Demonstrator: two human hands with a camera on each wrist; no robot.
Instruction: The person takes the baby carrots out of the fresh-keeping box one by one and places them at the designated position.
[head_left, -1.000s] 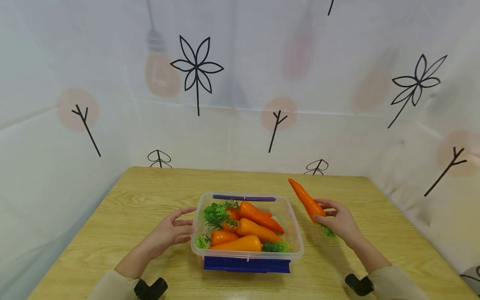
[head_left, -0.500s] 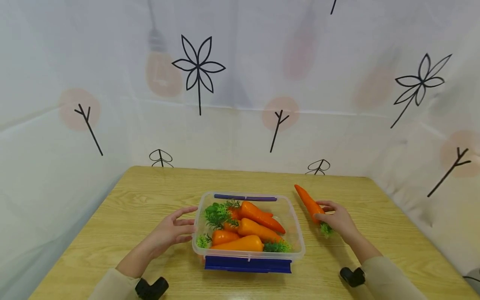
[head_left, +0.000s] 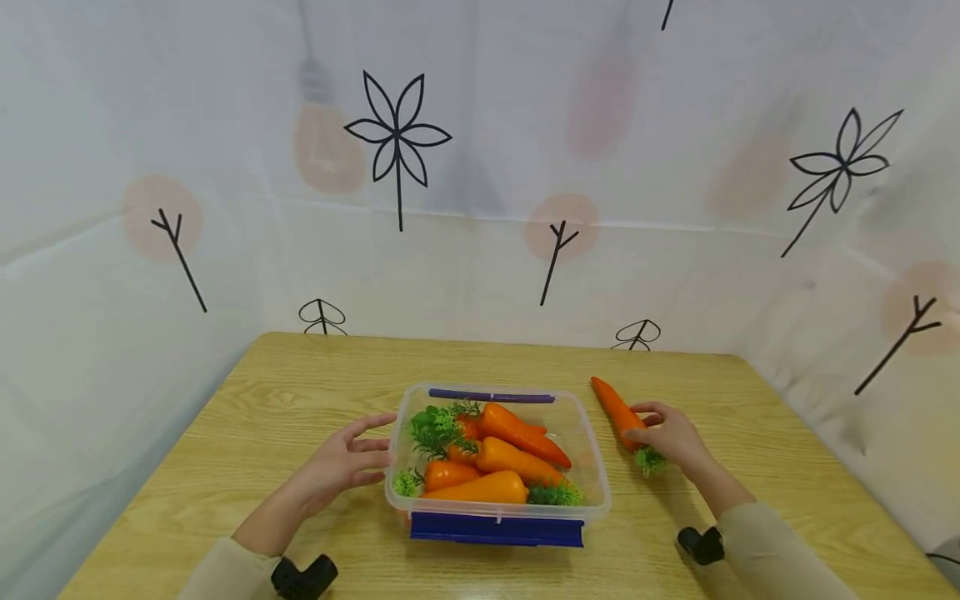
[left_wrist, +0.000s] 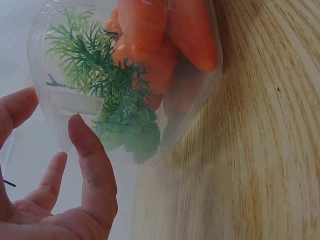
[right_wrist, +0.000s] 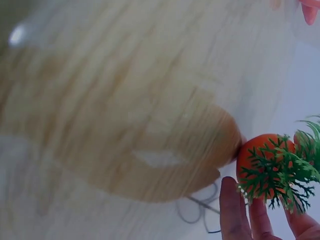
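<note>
On the right of the table, my right hand (head_left: 675, 437) holds an orange carrot (head_left: 615, 412) near its leafy green end, thumb on one side and fingers on the other. The carrot's tip points away and to the left, low over the wood or on it; which, I cannot tell. In the right wrist view its round top (right_wrist: 265, 146) shows behind the green fronds. My left hand (head_left: 337, 468) is at the left wall of a clear plastic box (head_left: 589, 450), fingers loosely extended toward it, fingertips at the wall. Several carrots (head_left: 517, 432) with green tops lie inside the box.
The box has blue clip flaps (head_left: 497, 529) at front and back. It stands mid-table on a wood-grain tabletop (head_left: 300, 392). A white printed curtain (head_left: 480, 275) surrounds the back and sides. A dark cable (head_left: 943, 557) shows at the far right edge.
My right hand has lowered the carrot toward the tabletop, its tip dropping and shifting slightly right. My left hand stays beside the box.
</note>
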